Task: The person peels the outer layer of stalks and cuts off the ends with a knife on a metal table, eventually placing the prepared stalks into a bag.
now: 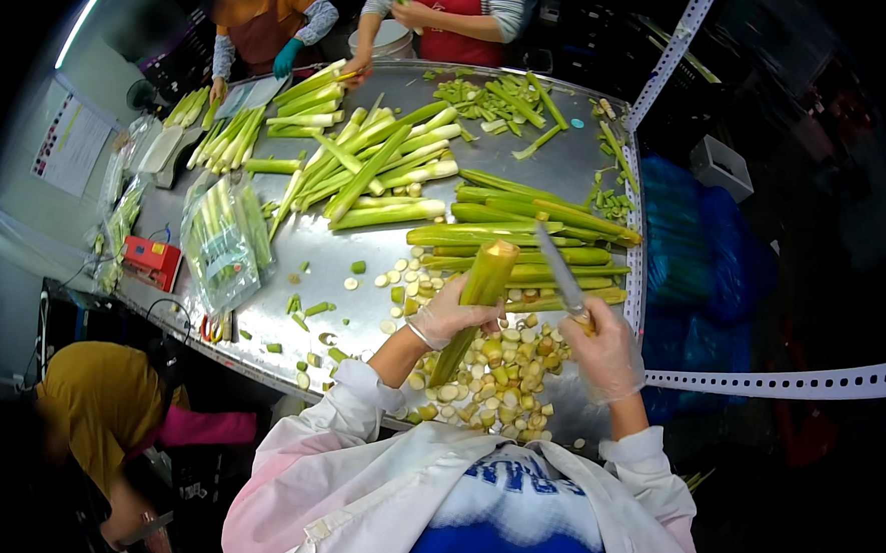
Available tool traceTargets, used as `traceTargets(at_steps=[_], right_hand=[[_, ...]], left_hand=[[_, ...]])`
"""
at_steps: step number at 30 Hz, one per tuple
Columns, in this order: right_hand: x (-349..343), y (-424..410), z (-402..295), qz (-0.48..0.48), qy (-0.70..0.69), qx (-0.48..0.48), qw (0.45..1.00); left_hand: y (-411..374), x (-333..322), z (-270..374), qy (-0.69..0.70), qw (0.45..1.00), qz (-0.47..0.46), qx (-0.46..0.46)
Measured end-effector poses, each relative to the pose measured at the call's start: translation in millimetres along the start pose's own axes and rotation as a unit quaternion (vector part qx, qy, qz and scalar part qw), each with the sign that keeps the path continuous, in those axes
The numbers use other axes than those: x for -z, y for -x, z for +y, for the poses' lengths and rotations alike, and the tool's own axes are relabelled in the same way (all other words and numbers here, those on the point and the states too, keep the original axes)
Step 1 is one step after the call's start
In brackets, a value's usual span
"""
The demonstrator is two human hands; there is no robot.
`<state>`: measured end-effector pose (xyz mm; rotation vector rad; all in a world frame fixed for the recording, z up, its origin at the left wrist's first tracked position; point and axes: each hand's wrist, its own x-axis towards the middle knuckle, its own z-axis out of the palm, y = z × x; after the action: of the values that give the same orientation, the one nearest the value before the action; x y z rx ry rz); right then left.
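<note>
My left hand [458, 315], in a clear glove, is closed around a thick green vegetable stalk [491, 270] held tilted upward, its cut pale end farthest from me. In my gloved right hand [606, 351] is a knife [560, 271] by its handle, blade pointing up and away. The blade is to the right of the stalk and apart from it. Under and around my hands lies a pile of short cut stalk ends [510, 363]. Just beyond are uncut green stalks [536, 214], laid crosswise on the metal table [487, 153].
Trimmed pale-based stalks [389, 153] are heaped mid-table, with green scraps [490, 95] behind. Left are a bagged bundle [227, 239], a red device [151, 263] and scissors [215, 330]. Two people work across the table; another bends at lower left. A perforated metal post [664, 70] borders the right.
</note>
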<state>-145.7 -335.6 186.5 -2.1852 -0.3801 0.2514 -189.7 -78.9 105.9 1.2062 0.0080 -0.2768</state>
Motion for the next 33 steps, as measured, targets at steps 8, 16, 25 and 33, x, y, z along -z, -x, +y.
traceTargets(at_steps=[8,16,25,33], right_hand=[[-63,-13,-48,0.006,0.042,0.068,0.997],[-119,-7,-16,-0.065,-0.254,-0.115,0.958],[-105,12,69,0.009,-0.343,-0.234,0.910],[-36,44,101,0.121,0.154,0.065,0.978]], left_hand=[[37,-11,-32,-0.395,0.869,0.278,-0.105],[54,-3,-58,-0.268,0.945,0.187,0.021],[58,41,-47,0.033,0.994,0.097,0.036],[35,17,-34,-0.182,0.967,0.179,0.000]])
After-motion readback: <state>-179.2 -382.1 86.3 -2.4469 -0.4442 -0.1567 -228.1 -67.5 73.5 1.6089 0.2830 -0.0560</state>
